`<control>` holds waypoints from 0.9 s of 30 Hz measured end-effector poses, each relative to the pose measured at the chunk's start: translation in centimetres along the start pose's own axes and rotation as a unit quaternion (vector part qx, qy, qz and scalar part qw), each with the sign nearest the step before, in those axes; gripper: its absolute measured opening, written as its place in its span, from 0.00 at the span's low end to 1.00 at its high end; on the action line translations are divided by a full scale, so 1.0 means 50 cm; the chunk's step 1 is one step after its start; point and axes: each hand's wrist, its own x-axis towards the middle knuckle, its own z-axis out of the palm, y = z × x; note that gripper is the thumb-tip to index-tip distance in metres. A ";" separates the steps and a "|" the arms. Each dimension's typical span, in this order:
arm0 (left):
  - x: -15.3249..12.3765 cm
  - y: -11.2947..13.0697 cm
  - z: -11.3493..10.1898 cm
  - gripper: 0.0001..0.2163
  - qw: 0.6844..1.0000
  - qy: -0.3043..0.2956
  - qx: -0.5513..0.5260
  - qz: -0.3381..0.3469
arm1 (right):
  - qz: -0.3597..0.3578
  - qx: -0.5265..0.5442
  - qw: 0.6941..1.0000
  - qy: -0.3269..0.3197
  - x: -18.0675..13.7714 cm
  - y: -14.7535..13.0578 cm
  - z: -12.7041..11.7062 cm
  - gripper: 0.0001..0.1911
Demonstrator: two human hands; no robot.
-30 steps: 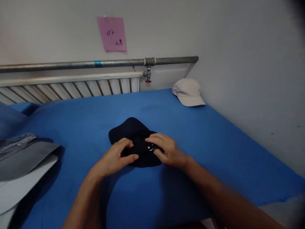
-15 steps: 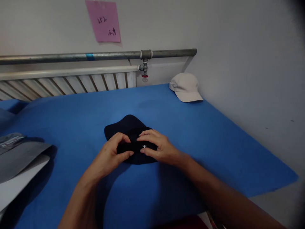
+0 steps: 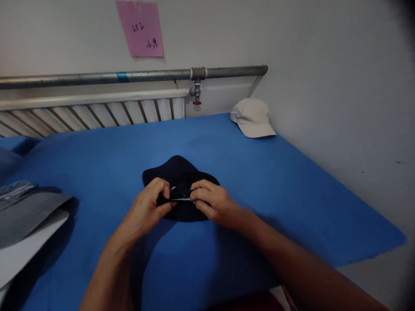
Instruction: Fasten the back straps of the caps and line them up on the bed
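Note:
A dark navy cap (image 3: 177,170) lies on the blue cloth (image 3: 106,160) in the middle of the surface. My left hand (image 3: 147,211) and my right hand (image 3: 212,203) meet over its near edge. Both pinch the cap's back strap (image 3: 180,194), which shows a thin pale line between the fingertips. The fingers of each hand are curled and closed on that strap. The cap's rounded far part points away from me.
A beige cap (image 3: 253,117) sits at the far right corner by the wall. A grey cap (image 3: 29,211) lies on a white sheet at the left edge. A radiator (image 3: 97,113) and a metal pipe (image 3: 129,77) run along the back wall under a pink note (image 3: 140,28).
My fingers have gone from lying over the cap's back to pinching the strap between both hands and lifting it slightly. The view shifted a little earlier.

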 end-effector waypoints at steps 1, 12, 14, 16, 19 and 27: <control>-0.001 0.000 -0.002 0.07 1.000 -0.003 0.004 0.002 | -0.008 -0.013 1.000 0.003 -0.001 -0.001 -0.001 0.07; -0.006 0.010 -0.015 0.06 0.998 0.040 0.038 0.033 | -0.037 -0.010 0.997 0.061 0.003 -0.010 -0.008 0.08; -0.008 0.007 -0.015 0.04 0.999 0.027 0.025 0.009 | -0.026 0.017 0.998 0.061 0.004 -0.011 -0.008 0.07; -0.010 0.003 -0.015 0.09 1.000 0.008 0.011 -0.007 | -0.005 0.039 0.997 0.061 0.004 -0.013 -0.008 0.06; -0.011 -0.003 -0.015 0.12 1.000 -0.012 -0.008 -0.018 | 0.046 0.074 0.994 0.062 0.006 -0.018 -0.010 0.04; -0.002 0.016 0.001 0.09 0.985 0.075 0.064 0.144 | 0.196 0.195 0.960 0.053 0.017 -0.014 -0.014 0.04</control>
